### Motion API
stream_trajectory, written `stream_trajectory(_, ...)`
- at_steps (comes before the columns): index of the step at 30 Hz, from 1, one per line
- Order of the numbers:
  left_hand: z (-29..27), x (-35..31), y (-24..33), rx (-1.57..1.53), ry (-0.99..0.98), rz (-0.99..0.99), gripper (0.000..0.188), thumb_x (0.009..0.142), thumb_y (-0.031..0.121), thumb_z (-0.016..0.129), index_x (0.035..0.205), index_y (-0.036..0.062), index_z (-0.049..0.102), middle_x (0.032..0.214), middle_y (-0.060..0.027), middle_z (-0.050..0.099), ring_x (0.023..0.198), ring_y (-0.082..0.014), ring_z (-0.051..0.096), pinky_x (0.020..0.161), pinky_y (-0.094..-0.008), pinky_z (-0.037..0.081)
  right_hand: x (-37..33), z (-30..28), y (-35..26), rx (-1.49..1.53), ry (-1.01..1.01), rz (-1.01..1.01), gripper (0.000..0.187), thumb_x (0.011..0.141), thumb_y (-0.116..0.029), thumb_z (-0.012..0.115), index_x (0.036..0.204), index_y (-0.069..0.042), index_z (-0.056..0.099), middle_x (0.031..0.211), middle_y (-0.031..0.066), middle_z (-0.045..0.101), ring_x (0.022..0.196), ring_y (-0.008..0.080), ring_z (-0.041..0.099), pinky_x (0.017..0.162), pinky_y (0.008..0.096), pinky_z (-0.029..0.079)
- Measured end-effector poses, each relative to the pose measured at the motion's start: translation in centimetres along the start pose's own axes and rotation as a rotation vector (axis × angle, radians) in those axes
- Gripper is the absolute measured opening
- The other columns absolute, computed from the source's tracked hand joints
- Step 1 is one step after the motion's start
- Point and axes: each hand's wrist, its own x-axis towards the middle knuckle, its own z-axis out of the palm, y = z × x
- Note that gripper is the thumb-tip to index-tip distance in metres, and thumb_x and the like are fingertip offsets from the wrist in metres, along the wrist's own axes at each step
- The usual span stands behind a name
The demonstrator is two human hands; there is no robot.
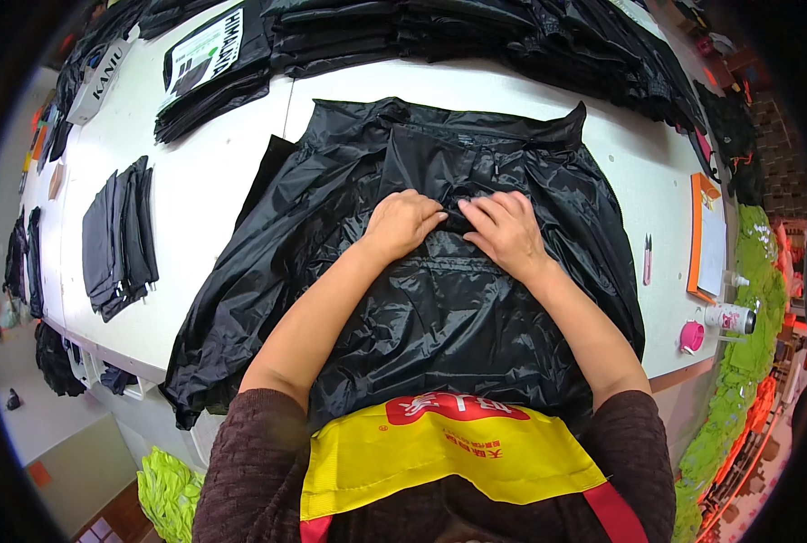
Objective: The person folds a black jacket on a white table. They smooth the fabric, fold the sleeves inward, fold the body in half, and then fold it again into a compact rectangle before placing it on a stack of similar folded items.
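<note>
A shiny black jacket (403, 308) lies spread over the white table in front of me, its lower part hanging over the near edge. My left hand (405, 224) is closed on the jacket's fabric near the middle, fingers curled over a fold. Just right of it, my right hand (509, 237) pinches the same fabric between thumb and fingers. A small dark gap of bunched cloth shows between the two hands. Beyond them, a zipper pull hangs on the upper part of the jacket. The fingertips are partly hidden in the folds.
Folded black cloth pieces (118, 240) lie at the left of the white table (213, 172). Packed black garments (213, 95) and a long black pile (476, 41) line the far side. At right are a pen (648, 260), an orange-edged board (697, 235), a pink ring (691, 338) and a bottle (729, 318).
</note>
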Motion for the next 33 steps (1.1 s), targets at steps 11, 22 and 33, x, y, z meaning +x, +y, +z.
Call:
stream_trajectory(11,-0.9,1.0,1.6,0.302,0.093,0.187,0.030,0.071,0.030,0.072,0.095,0.0127,0.067,0.083,-0.0039,0.060,0.090,-0.0219,0.053,0.080,-0.0349,0.039,-0.4,3.0,3.6,0.273,-0.055,0.176,0.026,0.071,-0.018,0.072,0.095,-0.008,0.065,0.083,0.0041,0.059,0.081,0.0234,0.055,0.071,0.0342,0.044)
stream_trajectory(22,0.0,2.9,0.2,0.253,0.135,0.078,0.022,0.074,0.029,0.070,0.084,0.0104,0.069,0.090,-0.0026,0.060,0.091,-0.0219,0.052,0.083,-0.0360,0.037,1.3,2.2,3.5,0.225,-0.002,0.252,0.016,0.075,-0.015,0.069,0.089,-0.008,0.067,0.080,0.0050,0.061,0.081,0.0240,0.057,0.070,0.0341,0.048)
stream_trajectory(33,-0.2,5.0,-2.5,0.136,-0.017,0.100,0.021,0.077,0.029,0.068,0.083,0.0093,0.071,0.086,-0.0030,0.067,0.091,-0.0208,0.055,0.083,-0.0348,0.038,2.8,1.5,3.3,-0.115,0.080,0.026,0.024,0.066,-0.011,0.071,0.089,-0.009,0.063,0.082,0.0026,0.056,0.078,0.0219,0.054,0.067,0.0323,0.045)
